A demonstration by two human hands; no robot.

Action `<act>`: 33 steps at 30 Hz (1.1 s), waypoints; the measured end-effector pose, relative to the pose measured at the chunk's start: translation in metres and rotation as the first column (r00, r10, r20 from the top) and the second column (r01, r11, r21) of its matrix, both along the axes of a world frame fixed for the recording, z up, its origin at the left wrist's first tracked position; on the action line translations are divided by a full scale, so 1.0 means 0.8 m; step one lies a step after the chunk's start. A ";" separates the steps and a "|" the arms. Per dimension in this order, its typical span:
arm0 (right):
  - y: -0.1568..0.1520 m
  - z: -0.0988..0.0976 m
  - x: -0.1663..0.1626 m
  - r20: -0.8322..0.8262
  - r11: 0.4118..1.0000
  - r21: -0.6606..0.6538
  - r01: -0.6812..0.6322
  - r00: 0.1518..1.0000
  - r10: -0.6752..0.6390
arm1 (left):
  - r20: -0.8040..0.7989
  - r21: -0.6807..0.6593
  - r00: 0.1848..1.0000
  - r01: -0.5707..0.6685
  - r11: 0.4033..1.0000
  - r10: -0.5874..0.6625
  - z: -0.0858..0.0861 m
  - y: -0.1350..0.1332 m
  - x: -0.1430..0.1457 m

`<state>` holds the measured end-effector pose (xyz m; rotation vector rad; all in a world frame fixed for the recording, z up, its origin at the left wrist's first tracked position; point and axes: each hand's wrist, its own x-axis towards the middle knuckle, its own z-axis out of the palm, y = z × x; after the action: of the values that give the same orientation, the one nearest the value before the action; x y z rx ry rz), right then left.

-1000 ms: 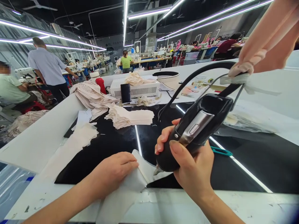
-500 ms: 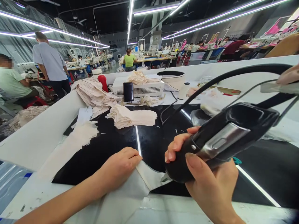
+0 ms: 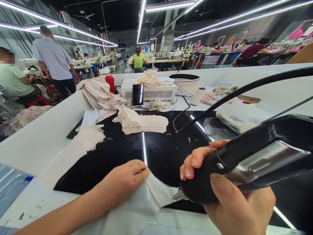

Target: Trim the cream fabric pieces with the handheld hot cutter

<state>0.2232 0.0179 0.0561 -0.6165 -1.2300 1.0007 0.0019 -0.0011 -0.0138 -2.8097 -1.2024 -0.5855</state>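
Observation:
My right hand (image 3: 230,195) is wrapped round a black corded hand tool (image 3: 259,143) with a metal plate on its side. Its small metal tip (image 3: 179,195) touches the right end of a pale fabric piece (image 3: 158,191); I cannot tell the tool's exact kind. My left hand (image 3: 127,179) is closed on the fabric's upper left edge, fingers pressed together. The fabric lies over the front edge of the glossy black board (image 3: 117,140), partly hidden under my left hand and forearm.
Cut fabric pieces (image 3: 141,122) lie stacked mid-board, with more fabric (image 3: 73,153) on the left. Behind stand a white vented box (image 3: 158,93), a phone (image 3: 138,94) and a spool (image 3: 197,96). The tool's thick cable (image 3: 220,99) arches across the right. Several people work beyond the low white wall.
The tool and my right hand appear lower and farther right, larger in view, the tip still at the fabric. My left hand keeps its hold. A hand at the upper right has left the view.

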 end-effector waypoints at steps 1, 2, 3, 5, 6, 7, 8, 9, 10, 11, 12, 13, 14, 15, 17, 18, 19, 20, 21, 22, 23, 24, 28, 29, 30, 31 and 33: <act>0.001 0.003 -0.002 -0.010 1.000 -0.001 0.009 1.000 -0.009 | 0.008 -0.002 1.000 -0.003 1.000 0.003 0.002 -0.001 0.001; 0.004 0.005 -0.004 -0.023 1.000 -0.003 0.019 1.000 -0.019 | 0.016 0.001 1.000 -0.005 1.000 0.005 0.003 -0.002 0.002; 0.006 0.008 -0.007 -0.041 1.000 -0.003 0.030 0.999 -0.030 | 0.024 0.010 1.000 -0.005 1.000 0.005 0.005 -0.003 0.003; 0.014 0.012 -0.014 -0.078 0.999 -0.013 0.040 0.996 -0.041 | 0.039 0.043 0.999 -0.002 0.999 0.000 0.007 -0.004 0.006; 0.018 0.014 -0.018 -0.099 0.999 -0.013 0.040 0.994 -0.041 | 0.044 0.063 0.999 0.002 0.998 -0.005 0.008 -0.005 0.007; 0.023 0.015 -0.023 -0.117 0.999 -0.007 0.035 0.993 -0.036 | 0.050 0.084 0.999 0.005 0.996 -0.009 0.009 -0.006 0.008; 0.028 0.015 -0.028 -0.131 0.999 0.006 0.031 0.991 -0.030 | 0.057 0.102 0.998 0.005 0.995 -0.011 0.009 -0.007 0.009; 0.034 0.015 -0.033 -0.138 0.999 0.022 0.027 0.990 -0.024 | 0.066 0.115 0.998 0.005 0.993 -0.012 0.010 -0.008 0.010; 0.039 0.014 -0.037 -0.139 0.999 0.039 0.025 0.990 -0.019 | 0.075 0.121 0.997 0.005 0.993 -0.014 0.010 -0.008 0.011; 0.043 0.012 -0.042 -0.136 0.998 0.052 0.023 0.991 -0.016 | 0.084 0.121 0.996 0.005 0.993 -0.015 0.010 -0.009 0.012; 0.047 0.011 -0.046 -0.130 0.998 0.054 0.020 0.991 -0.013 | 0.092 0.117 0.996 0.003 0.993 -0.014 0.010 -0.010 0.012; 0.051 0.009 -0.049 -0.126 0.998 0.052 0.019 0.992 -0.012 | 0.099 0.110 0.995 0.002 0.994 -0.013 0.010 -0.010 0.013; 0.053 0.008 -0.052 -0.124 0.999 0.049 0.014 0.992 -0.008 | 0.106 0.106 0.994 0.002 0.994 -0.013 0.010 -0.010 0.014; 0.055 0.007 -0.054 -0.126 0.999 0.047 0.009 0.992 -0.003 | 0.112 0.101 0.994 0.003 0.995 -0.014 0.010 -0.010 0.015; 0.056 0.005 -0.058 -0.134 0.999 0.054 0.001 0.991 0.007 | 0.119 0.099 0.993 0.006 0.995 -0.018 0.010 -0.010 0.016; 0.056 0.004 -0.059 -0.139 0.998 0.062 -0.003 0.990 0.012 | 0.119 0.097 0.993 0.006 0.995 -0.018 0.010 -0.011 0.017; 0.056 0.004 -0.060 -0.143 0.998 0.068 -0.007 0.990 0.017 | 0.116 0.091 0.993 0.007 0.996 -0.017 0.010 -0.011 0.017; 0.056 0.003 -0.061 -0.147 0.997 0.074 -0.012 0.989 0.023 | 0.112 0.085 0.994 0.006 0.996 -0.015 0.010 -0.012 0.017; 0.056 0.003 -0.061 -0.149 0.997 0.078 -0.016 0.988 0.028 | 0.109 0.078 0.994 0.005 0.997 -0.014 0.010 -0.013 0.017; 0.056 0.002 -0.061 -0.150 0.997 0.081 -0.020 0.988 0.032 | 0.107 0.070 0.994 0.004 0.998 -0.012 0.010 -0.013 0.017; 0.056 0.001 -0.062 -0.152 0.996 0.084 -0.022 0.988 0.035 | 0.107 0.062 0.994 0.006 0.998 -0.012 0.011 -0.014 0.017; 0.056 0.000 -0.062 -0.151 0.996 0.088 -0.024 0.988 0.037 | 0.108 0.057 0.994 0.008 0.998 -0.014 0.011 -0.014 0.016; 0.055 -0.004 -0.062 -0.136 0.996 0.091 -0.024 0.990 0.036 | 0.105 0.061 0.994 0.005 0.998 -0.012 0.015 -0.013 0.016; 0.055 -0.004 -0.062 -0.131 0.996 0.088 -0.021 0.991 0.033 | 0.103 0.065 0.995 0.001 0.998 -0.008 0.015 -0.013 0.015; 0.055 -0.004 -0.061 -0.124 0.996 0.086 -0.018 0.992 0.028 | 0.100 0.067 0.995 -0.004 0.998 -0.003 0.015 -0.013 0.015; 0.054 -0.004 -0.061 -0.117 0.996 0.084 -0.014 0.993 0.023 | 0.098 0.068 0.995 -0.007 0.998 0.000 0.014 -0.012 0.015; 0.053 -0.002 -0.059 -0.113 0.997 0.083 -0.008 0.993 0.018 | 0.097 0.063 0.995 -0.008 0.998 0.002 0.012 -0.012 0.014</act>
<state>0.1760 0.0601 0.0545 -0.4815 -1.1695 0.9780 0.0135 -0.0108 -0.0042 -2.7544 -1.1827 -0.7539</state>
